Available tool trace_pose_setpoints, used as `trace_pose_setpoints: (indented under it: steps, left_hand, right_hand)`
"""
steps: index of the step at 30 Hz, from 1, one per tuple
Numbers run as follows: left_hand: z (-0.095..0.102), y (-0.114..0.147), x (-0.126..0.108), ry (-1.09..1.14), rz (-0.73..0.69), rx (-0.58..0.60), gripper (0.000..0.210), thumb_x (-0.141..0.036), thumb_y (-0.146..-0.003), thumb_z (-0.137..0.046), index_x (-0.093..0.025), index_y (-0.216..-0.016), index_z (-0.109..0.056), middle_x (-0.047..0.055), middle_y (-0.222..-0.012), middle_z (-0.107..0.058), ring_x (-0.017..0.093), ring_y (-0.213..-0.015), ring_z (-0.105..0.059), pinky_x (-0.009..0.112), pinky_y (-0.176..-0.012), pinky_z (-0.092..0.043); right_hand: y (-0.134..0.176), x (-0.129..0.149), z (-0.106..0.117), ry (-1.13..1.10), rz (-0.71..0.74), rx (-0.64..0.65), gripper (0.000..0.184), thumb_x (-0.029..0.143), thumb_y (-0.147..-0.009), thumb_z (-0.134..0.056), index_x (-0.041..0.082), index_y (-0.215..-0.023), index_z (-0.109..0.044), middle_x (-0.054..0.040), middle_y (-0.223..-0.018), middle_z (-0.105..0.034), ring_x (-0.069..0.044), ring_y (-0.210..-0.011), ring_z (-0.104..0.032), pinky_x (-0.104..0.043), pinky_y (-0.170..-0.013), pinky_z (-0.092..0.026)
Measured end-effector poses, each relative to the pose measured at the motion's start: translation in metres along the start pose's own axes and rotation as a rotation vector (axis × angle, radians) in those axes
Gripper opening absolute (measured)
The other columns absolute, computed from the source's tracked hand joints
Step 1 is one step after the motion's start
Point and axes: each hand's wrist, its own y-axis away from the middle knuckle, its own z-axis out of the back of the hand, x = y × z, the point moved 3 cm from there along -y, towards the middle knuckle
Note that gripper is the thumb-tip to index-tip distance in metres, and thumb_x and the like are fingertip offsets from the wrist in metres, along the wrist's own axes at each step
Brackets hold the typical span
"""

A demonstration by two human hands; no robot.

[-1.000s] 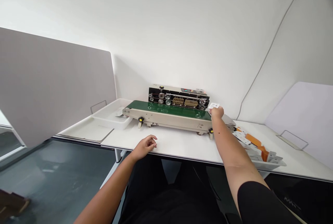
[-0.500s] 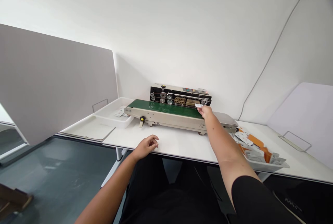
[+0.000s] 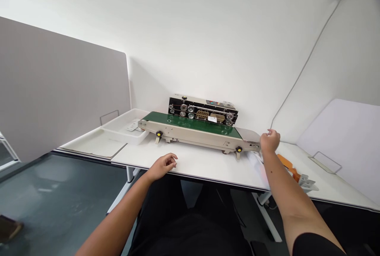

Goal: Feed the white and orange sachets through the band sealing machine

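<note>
On the table (image 3: 192, 163), against the wall: belt machine (image 3: 190, 134) w/ green belt and black roller front behind it. One white pkt (image 3: 212, 119) is at that black front, R of centre, over the belt's far side.

R hand (image 3: 270, 142) is just beyond the machine's R end, near the metal plate (image 3: 249, 134); fingers curled, can't tell if it's gripping anything. Orange pkts (image 3: 284, 161) + grey-white pkts (image 3: 307, 180) lie R of the forearm, partly hidden by it; area L of it is blurred.

L hand (image 3: 162, 165) is over the table's near edge, in front of the machine: released, fingers loosely bent, empty.

White tub (image 3: 112, 129) is at belt's L end, w/ a few flat pkts (image 3: 133, 126) inside. Grey partition (image 3: 59, 89) on far L.
</note>
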Motion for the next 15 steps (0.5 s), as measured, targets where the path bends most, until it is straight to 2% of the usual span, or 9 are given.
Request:
trace_pose_setpoints:
  steps: [1, 4, 6, 7, 10, 13, 15]
  left_hand:
    - [0.0, 0.0, 0.0, -0.002, 0.004, -0.001, 0.027, -0.037, -0.085, -0.065, -0.019, -0.104, -0.061, -0.001, -0.075, -0.066, 0.014, -0.066, -0.055, 0.024, -0.062, -0.041]
    - [-0.001, -0.001, -0.001, -0.017, 0.019, 0.001, 0.026, -0.038, -0.085, -0.064, -0.019, -0.103, -0.061, -0.001, -0.075, -0.065, 0.014, -0.066, -0.054, 0.023, -0.061, -0.04]
    - [-0.001, -0.001, -0.001, -0.03, 0.023, -0.003, 0.027, -0.038, -0.085, -0.064, -0.019, -0.104, -0.061, -0.002, -0.075, -0.065, 0.014, -0.066, -0.054, 0.023, -0.061, -0.04]
    - [-0.001, -0.001, -0.001, -0.038, 0.023, -0.007, 0.027, -0.038, -0.085, -0.064, -0.019, -0.104, -0.061, -0.001, -0.075, -0.065, 0.014, -0.065, -0.054, 0.023, -0.061, -0.04]
    - [0.0, -0.001, -0.001, -0.067, 0.024, -0.023, 0.029, -0.04, -0.085, -0.064, -0.018, -0.105, -0.061, -0.001, -0.075, -0.065, 0.014, -0.065, -0.053, 0.023, -0.061, -0.039]
    - [0.001, -0.001, -0.002, -0.097, 0.029, -0.021, 0.029, -0.042, -0.086, -0.063, -0.019, -0.104, -0.061, -0.001, -0.075, -0.066, 0.014, -0.065, -0.053, 0.023, -0.06, -0.039]
    - [0.001, -0.002, -0.003, -0.108, 0.035, -0.01, 0.03, -0.044, -0.086, -0.063, -0.019, -0.103, -0.061, 0.0, -0.075, -0.066, 0.015, -0.065, -0.055, 0.024, -0.061, -0.04]
  right_hand:
    - [-0.003, -0.017, 0.005, 0.063, -0.024, 0.089, 0.038, 0.02, -0.075, -0.053, 0.016, -0.11, -0.068, -0.0137, -0.102, -0.066, -0.03, -0.1, -0.063, -0.041, -0.094, -0.047]
    - [-0.001, -0.055, 0.004, 0.219, -0.109, 0.508, 0.03, 0.033, -0.085, -0.052, 0.017, -0.103, -0.07, -0.016, -0.098, -0.07, -0.032, -0.096, -0.066, -0.043, -0.09, -0.049]
    - [0.004, -0.067, 0.001, 0.265, -0.133, 0.684, 0.039, 0.044, -0.092, -0.045, 0.017, -0.105, -0.07, -0.0182, -0.104, -0.071, -0.032, -0.099, -0.066, -0.043, -0.092, -0.05]
    - [0.006, -0.071, 0.0, 0.273, -0.135, 0.712, 0.045, 0.047, -0.095, -0.04, 0.017, -0.108, -0.07, -0.0186, -0.107, -0.071, -0.033, -0.102, -0.067, -0.043, -0.093, -0.05]
    - [0.007, -0.077, 0.0, 0.315, -0.112, 0.683, 0.052, 0.049, -0.098, -0.031, 0.017, -0.114, -0.069, -0.0189, -0.112, -0.071, -0.033, -0.108, -0.066, -0.044, -0.093, -0.051]
    - [0.007, -0.084, 0.004, 0.465, -0.124, 0.657, 0.049, 0.047, -0.096, -0.036, 0.018, -0.117, -0.07, -0.0217, -0.115, -0.07, -0.037, -0.11, -0.066, -0.048, -0.093, -0.051]
    - [0.008, -0.089, 0.007, 0.547, -0.163, 0.706, 0.049, 0.049, -0.093, -0.041, 0.019, -0.119, -0.07, -0.0222, -0.114, -0.07, -0.038, -0.109, -0.066, -0.051, -0.092, -0.051]
